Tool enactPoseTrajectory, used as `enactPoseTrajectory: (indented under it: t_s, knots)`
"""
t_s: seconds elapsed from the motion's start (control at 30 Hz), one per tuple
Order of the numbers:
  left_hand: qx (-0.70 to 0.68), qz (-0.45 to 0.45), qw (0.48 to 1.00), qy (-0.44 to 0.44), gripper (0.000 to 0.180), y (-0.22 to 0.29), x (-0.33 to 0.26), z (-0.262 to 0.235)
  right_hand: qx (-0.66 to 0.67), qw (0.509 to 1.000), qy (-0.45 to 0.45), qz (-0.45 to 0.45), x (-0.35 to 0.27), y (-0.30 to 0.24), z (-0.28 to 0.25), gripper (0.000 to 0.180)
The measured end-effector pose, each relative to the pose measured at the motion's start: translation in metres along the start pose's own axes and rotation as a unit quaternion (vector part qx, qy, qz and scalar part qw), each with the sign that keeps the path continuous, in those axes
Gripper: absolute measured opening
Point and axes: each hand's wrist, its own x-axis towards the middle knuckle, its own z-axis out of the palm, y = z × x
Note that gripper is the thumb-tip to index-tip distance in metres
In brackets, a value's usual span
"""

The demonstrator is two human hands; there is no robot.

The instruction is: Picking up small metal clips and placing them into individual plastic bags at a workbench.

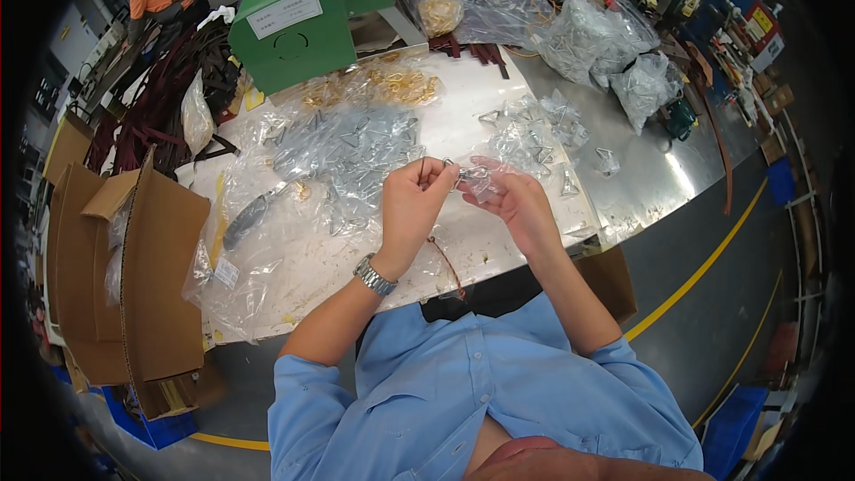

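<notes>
Both hands raised over the bench: left hand (pixel 415 199) pinched shut on a thin dark cord (pixel 445 260), right hand (pixel 515 199) closed on a small clear bag (pixel 476 180) of metal triangle rings, the two nearly touching. Best kept close and steady, bag mouth held taut. Just beyond, clear bags of silver rings (pixel 352 147) spread across white paper; gold rings (pixel 405 82) farther back. Green box (pixel 289 22) behind, white rectangular label (pixel 285 13) on its front. Brown carton (pixel 134 276) at left.
</notes>
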Motion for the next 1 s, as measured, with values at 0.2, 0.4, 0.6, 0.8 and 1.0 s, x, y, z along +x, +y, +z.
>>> enactPoseTrajectory:
  t_s: [0.2,0.4,0.6,0.8,1.0]
  knots:
    - [-0.026,-0.025,0.998,-0.059,0.023,0.006,-0.005,0.004,0.017,1.0,0.009,-0.021,-0.006,0.016,0.007,0.039]
    - [-0.003,-0.024,0.993,-0.118,0.025,0.011,-0.002,-0.002,-0.003,0.999,0.022,-0.041,-0.006,0.017,0.008,0.038]
    - [-0.034,-0.059,0.988,-0.138,0.026,0.014,0.021,-0.029,-0.004,0.999,-0.022,-0.026,-0.007,-0.01,0.0,0.047]
    - [-0.14,-0.128,0.963,-0.192,0.022,0.005,0.019,-0.024,-0.004,0.993,-0.11,0.043,-0.015,-0.018,0.003,0.051]
    - [-0.187,-0.156,0.943,-0.229,0.026,-0.001,0.017,-0.022,0.003,0.988,-0.151,0.043,-0.008,-0.007,-0.006,0.046]
